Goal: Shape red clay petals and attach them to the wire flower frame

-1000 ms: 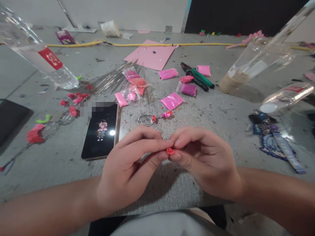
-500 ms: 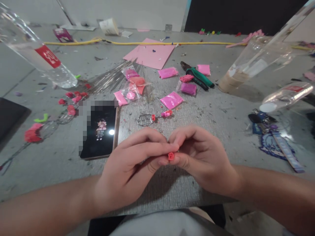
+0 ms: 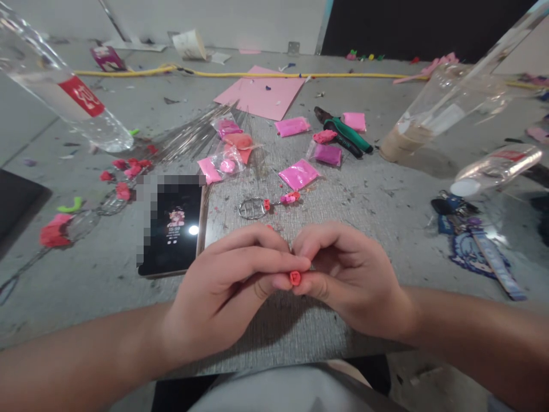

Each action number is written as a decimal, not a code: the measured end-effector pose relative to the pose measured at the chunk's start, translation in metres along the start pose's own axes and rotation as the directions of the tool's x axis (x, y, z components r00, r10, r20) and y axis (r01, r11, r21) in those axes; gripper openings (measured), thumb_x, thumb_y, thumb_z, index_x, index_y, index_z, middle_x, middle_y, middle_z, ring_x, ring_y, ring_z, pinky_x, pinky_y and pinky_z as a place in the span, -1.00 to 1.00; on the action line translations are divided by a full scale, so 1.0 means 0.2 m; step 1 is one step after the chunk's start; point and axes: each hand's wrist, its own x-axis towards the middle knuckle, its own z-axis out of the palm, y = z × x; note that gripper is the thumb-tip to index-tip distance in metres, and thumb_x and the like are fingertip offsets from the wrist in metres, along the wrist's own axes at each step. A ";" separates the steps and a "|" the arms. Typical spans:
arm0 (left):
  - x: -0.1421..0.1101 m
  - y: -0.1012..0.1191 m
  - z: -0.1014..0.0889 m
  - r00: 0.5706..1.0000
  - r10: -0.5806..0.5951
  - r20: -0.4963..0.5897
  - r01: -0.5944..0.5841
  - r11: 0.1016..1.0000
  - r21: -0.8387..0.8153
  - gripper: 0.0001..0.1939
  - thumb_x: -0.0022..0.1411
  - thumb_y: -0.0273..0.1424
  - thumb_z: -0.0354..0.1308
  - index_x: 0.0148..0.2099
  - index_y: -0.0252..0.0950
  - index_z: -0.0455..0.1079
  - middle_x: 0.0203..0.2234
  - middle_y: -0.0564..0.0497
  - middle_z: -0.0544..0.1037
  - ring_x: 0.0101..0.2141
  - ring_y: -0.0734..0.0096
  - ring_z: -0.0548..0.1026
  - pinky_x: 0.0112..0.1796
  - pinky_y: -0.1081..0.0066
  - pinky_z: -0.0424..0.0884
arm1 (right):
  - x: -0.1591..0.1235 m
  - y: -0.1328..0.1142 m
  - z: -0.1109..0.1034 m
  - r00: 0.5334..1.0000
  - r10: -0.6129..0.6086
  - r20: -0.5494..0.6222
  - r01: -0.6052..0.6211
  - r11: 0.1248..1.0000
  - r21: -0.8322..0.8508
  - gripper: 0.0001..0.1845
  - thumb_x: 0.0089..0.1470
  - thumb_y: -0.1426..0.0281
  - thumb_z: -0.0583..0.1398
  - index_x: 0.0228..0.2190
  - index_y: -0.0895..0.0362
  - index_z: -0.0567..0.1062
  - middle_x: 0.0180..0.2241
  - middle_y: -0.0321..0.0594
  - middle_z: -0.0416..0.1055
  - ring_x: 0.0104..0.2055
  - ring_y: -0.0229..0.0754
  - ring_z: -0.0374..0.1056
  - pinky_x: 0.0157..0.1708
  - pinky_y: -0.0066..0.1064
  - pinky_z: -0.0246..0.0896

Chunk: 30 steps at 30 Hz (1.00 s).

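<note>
Between my fingertips sits a small red clay rose (image 3: 295,278), its rolled end facing me. My left hand (image 3: 234,280) pinches it from the left, thumb below and index finger above. From the other side, my right hand (image 3: 354,277) presses the same piece with thumb and fingers. Just beyond my hands lies a small wire ring piece (image 3: 253,209) with red and pink clay bits (image 3: 290,198) on its stem. To the left of it, a phone (image 3: 174,229) rests beside my left hand.
Pink clay packets (image 3: 299,174), green-handled pliers (image 3: 349,137) and thin wires (image 3: 189,134) lie farther back near pink paper (image 3: 266,94). A water bottle (image 3: 71,91) stands left; a plastic cup (image 3: 412,134), another bottle (image 3: 497,169) and keychains (image 3: 476,246) are right. A yellow cable (image 3: 300,75) crosses behind.
The clay rose has shifted slightly down and turned a little between my fingertips. Both hands keep their pinch. Things on the table stay put.
</note>
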 end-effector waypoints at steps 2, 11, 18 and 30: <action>0.00 -0.01 0.00 1.000 0.016 0.005 -0.016 1.000 -0.003 -0.66 0.36 -0.59 0.19 0.06 -0.10 0.56 -0.28 0.01 0.53 -0.28 0.44 0.54 -0.30 0.46 0.54 | 0.00 0.00 0.00 1.000 -0.009 -0.010 0.009 0.999 -0.032 -0.81 0.10 0.43 0.42 -0.33 0.09 0.50 -0.41 -0.33 0.45 -0.37 -0.32 0.39 -0.36 -0.48 0.39; -0.01 -0.02 0.01 1.000 0.027 0.009 -0.027 0.999 -0.043 -0.71 0.34 -0.61 0.23 0.04 -0.20 0.57 -0.27 0.03 0.54 -0.27 0.50 0.54 -0.27 0.52 0.52 | -0.01 0.01 -0.01 0.995 -0.095 -0.021 0.087 0.968 -0.234 -0.82 0.12 0.41 0.42 -0.34 0.10 0.50 -0.44 -0.35 0.45 -0.43 -0.34 0.34 -0.42 -0.47 0.29; 0.00 -0.06 -0.05 0.999 0.008 0.045 -0.014 0.993 0.113 -0.74 0.36 -0.62 0.20 0.00 -0.24 0.55 -0.25 0.02 0.53 -0.25 0.51 0.54 -0.19 0.51 0.50 | 0.07 0.04 -0.11 0.990 -0.118 -0.074 0.093 0.958 -0.271 -0.87 0.19 0.35 0.37 -0.33 0.09 0.52 -0.44 -0.35 0.46 -0.43 -0.33 0.35 -0.40 -0.45 0.30; 0.04 -0.10 -0.08 0.734 -0.017 0.679 -0.508 0.649 0.566 -0.68 0.47 -0.52 -0.04 0.00 -0.26 0.55 -0.23 -0.07 0.61 -0.30 0.26 0.53 -0.25 0.32 0.53 | 0.15 0.07 -0.18 0.978 -0.052 -0.203 -0.050 0.882 -0.468 -0.76 0.29 0.38 0.20 -0.45 0.12 0.47 -0.57 -0.36 0.35 -0.51 -0.35 0.25 -0.52 -0.48 0.17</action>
